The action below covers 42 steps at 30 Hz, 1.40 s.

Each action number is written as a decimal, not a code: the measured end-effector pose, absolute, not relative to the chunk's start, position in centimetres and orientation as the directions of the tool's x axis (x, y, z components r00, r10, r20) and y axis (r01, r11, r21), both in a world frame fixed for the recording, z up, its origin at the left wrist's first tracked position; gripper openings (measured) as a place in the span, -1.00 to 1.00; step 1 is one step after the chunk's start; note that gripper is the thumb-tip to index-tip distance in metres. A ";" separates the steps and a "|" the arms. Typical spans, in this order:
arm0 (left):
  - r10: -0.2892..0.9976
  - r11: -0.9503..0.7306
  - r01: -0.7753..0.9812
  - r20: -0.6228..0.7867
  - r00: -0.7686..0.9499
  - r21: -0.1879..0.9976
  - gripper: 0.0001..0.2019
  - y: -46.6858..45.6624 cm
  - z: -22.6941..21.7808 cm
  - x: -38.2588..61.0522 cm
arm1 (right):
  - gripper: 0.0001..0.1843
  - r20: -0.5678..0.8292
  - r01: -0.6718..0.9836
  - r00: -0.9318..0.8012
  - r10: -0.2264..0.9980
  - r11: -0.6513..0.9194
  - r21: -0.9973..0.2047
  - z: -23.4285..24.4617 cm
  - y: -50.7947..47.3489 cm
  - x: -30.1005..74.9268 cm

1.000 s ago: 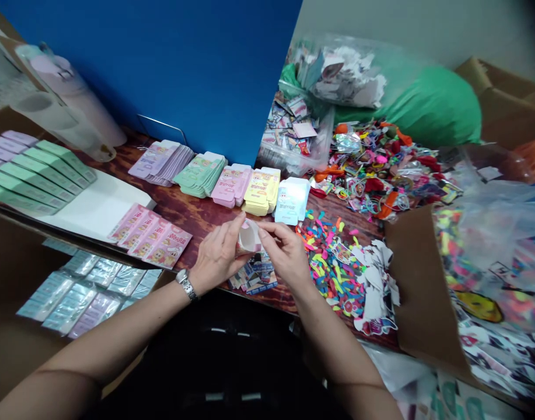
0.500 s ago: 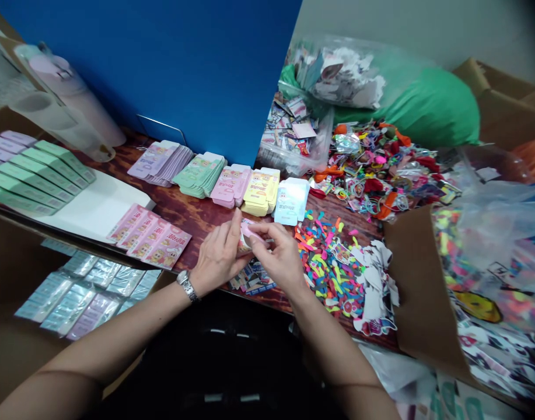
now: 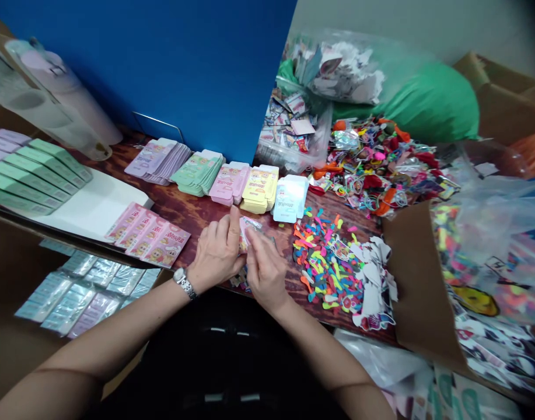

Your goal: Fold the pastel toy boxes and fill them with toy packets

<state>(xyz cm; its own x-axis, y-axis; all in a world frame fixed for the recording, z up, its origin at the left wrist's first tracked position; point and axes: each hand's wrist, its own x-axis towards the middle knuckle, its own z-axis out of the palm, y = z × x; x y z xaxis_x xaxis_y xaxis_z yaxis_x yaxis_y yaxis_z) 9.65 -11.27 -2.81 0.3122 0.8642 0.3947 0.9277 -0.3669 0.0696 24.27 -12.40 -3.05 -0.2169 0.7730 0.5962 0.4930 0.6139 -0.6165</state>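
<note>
A small pink printed box (image 3: pixel 243 238) is between my hands over the front of the table, mostly covered by fingers. My left hand (image 3: pixel 218 248) is closed along its left side, and a watch sits on that wrist. My right hand (image 3: pixel 266 269) presses its fingers together on the box's right side. Just behind lie stacks of flat cartons: purple (image 3: pixel 156 160), green (image 3: pixel 198 172), pink (image 3: pixel 230 183), yellow (image 3: pixel 259 189) and blue (image 3: pixel 290 198). Several pink boxes (image 3: pixel 166 244) stand in an overlapping row to the left.
Small colourful balloons (image 3: pixel 322 259) and white cut-outs (image 3: pixel 374 274) lie right of my hands. Behind them is a heap of mixed trinkets (image 3: pixel 381 166). A cardboard box wall (image 3: pixel 418 286) borders the right. Green boxes (image 3: pixel 35 175) and a bottle (image 3: pixel 70 93) stand at left.
My right hand has moved slightly left and turned, its fingers closing down over the box. My left hand has stayed nearly in place. The whole view has shifted slightly.
</note>
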 end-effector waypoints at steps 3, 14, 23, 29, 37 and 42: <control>0.870 -0.381 0.922 0.365 0.331 0.072 -0.03 -11.3 -2.7 9.5 | -0.48 0.507 0.458 -0.223 0.833 0.549 -0.700 -3.5 -12.0 24.5; 0.857 -0.515 0.449 0.450 0.253 0.730 0.05 -10.1 -3.4 8.1 | -0.61 0.048 0.010 -0.158 0.986 0.050 -0.999 -5.0 -9.5 25.8; 0.952 -0.302 0.339 0.263 0.157 0.891 -0.51 -10.3 -4.6 7.2 | -0.27 0.043 0.840 -0.394 0.918 0.378 -0.389 -7.5 -6.6 28.1; 0.889 -0.443 0.607 0.234 0.394 0.659 -0.02 -10.6 -6.5 6.6 | -0.34 0.149 0.832 -0.383 0.912 0.410 -0.373 -8.1 -7.4 27.5; 0.911 -0.408 0.740 0.190 0.366 0.535 -0.33 -11.1 -9.2 7.1 | -0.49 0.168 0.773 -0.386 0.907 0.417 -0.477 -6.9 -7.3 26.2; 0.906 -0.424 0.732 0.243 0.347 0.534 -0.19 -11.5 -9.5 7.1 | -0.74 0.090 0.696 -0.332 0.939 0.308 -0.649 -6.3 -6.8 25.2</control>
